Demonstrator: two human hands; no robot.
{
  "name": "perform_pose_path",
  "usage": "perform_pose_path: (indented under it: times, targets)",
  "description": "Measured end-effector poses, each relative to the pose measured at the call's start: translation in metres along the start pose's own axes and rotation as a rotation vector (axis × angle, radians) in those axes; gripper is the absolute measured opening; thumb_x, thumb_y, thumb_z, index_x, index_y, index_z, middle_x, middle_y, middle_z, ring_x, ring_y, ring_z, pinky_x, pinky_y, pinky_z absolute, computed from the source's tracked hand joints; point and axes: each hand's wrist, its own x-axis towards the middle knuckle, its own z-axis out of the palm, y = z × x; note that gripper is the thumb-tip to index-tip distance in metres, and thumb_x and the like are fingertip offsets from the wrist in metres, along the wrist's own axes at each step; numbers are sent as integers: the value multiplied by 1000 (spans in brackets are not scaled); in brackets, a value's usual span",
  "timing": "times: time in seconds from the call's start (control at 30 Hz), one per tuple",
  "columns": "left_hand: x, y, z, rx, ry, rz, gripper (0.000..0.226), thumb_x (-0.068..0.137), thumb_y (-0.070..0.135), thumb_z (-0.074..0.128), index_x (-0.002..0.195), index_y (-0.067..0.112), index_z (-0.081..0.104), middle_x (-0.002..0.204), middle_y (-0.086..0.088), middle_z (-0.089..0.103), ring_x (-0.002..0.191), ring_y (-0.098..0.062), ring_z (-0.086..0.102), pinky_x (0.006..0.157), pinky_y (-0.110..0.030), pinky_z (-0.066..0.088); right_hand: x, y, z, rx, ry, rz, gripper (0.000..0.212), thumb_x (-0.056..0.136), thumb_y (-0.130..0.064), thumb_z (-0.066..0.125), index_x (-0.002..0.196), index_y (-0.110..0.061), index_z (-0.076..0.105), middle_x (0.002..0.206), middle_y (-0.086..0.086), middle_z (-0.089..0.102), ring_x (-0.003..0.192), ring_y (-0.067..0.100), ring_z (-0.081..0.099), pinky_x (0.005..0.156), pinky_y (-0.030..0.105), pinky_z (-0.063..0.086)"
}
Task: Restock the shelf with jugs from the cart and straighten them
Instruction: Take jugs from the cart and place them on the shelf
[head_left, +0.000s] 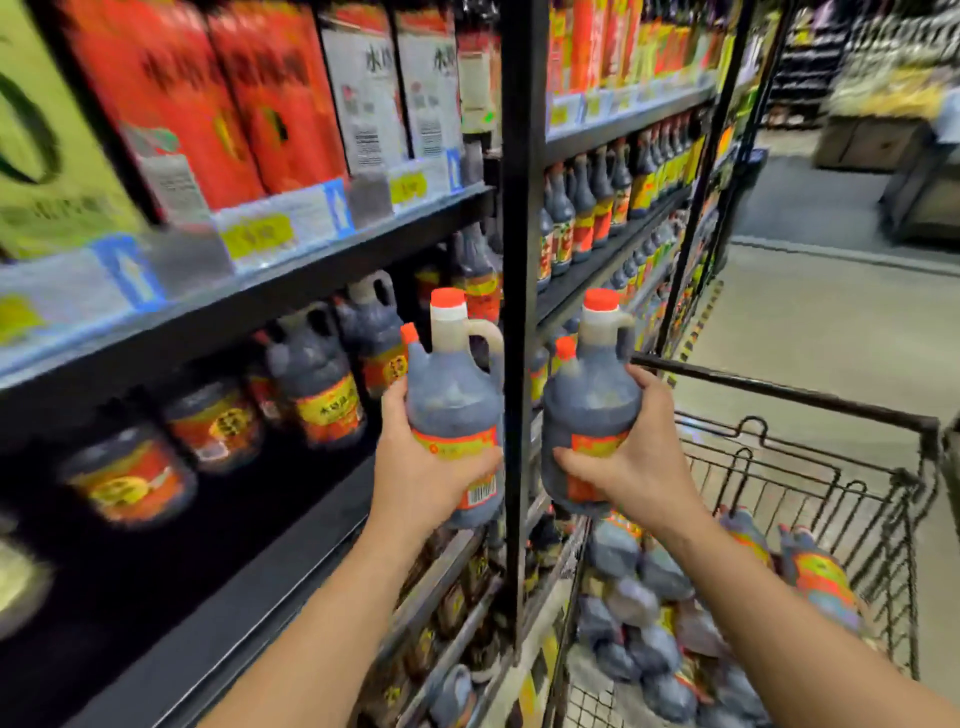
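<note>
Fingers (480, 464) of the left hand (426, 467) curl around 1 dark sauce jug (452, 400), upright before the shelf (234, 597). At its 3 o'clock the right hand (641, 457) grips a 2nd jug (589, 410) above the cart (779, 389), where spare jugs (660, 571) lie at 5 o'clock.

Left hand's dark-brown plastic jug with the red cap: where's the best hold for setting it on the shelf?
Take the dark-brown plastic jug with the red cap by its loop handle beside the neck, coming from the right, where the loop juts out and stands open. The left hand wraps the wide, round belly from below, which is probably a less sure grip.
</note>
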Motion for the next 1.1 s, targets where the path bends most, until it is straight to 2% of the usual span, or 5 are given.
perform_pose_path:
  times: [0.27, 0.63, 0.77, 0.97, 1.1]
  targets:
    - [14, -20, -64, 90, 193, -81, 73, 45, 26, 94, 101, 34, 48, 96, 15, 64, 80, 14, 62, 59, -5, 46, 13, -37, 66, 142, -183, -42, 90, 58, -32, 86, 124, -36, 26, 129, 2, 39, 113, 8, 48, 89, 16, 42]
    - [31, -49, -69, 76, 305, -177, 106, 64, 5, 89, 147, 23, 25, 129, 2, 55, 93, 16, 58, 66, -3, 45, 56, -42, 127, 179, -237, -110, 80, 63, -11, 88, 115, -27, 30, 108, -12, 39, 94, -18, 46, 72, -2, 39]
    - [34, -54, -65, 164, 299, -177, 106, 62, 13, 91, 145, 28, 27, 131, 1, 55, 109, -10, 60, 84, -23, 51, 66, -35, 141, 196, -269, -118, 81, 62, -10, 88, 118, -23, 31, 107, -20, 37, 95, -25, 44, 71, -4, 37]
    - [38, -67, -61, 237, 290, -246, 123, 53, 32, 92, 152, 22, 20, 131, 5, 56, 119, -15, 55, 93, -28, 49, 79, -20, 153, 227, -395, -91, 93, 67, -16, 87, 138, -16, 26, 131, 2, 40, 114, 9, 47, 84, 11, 41]
    - [45, -68, -59, 225, 268, -342, 124, 49, 47, 86, 150, 37, 14, 128, 1, 62, 110, -13, 62, 90, -35, 54, 89, -11, 154, 299, -484, -78, 91, 71, -16, 84, 139, -27, 24, 128, -4, 48, 109, 4, 56, 75, 8, 47]
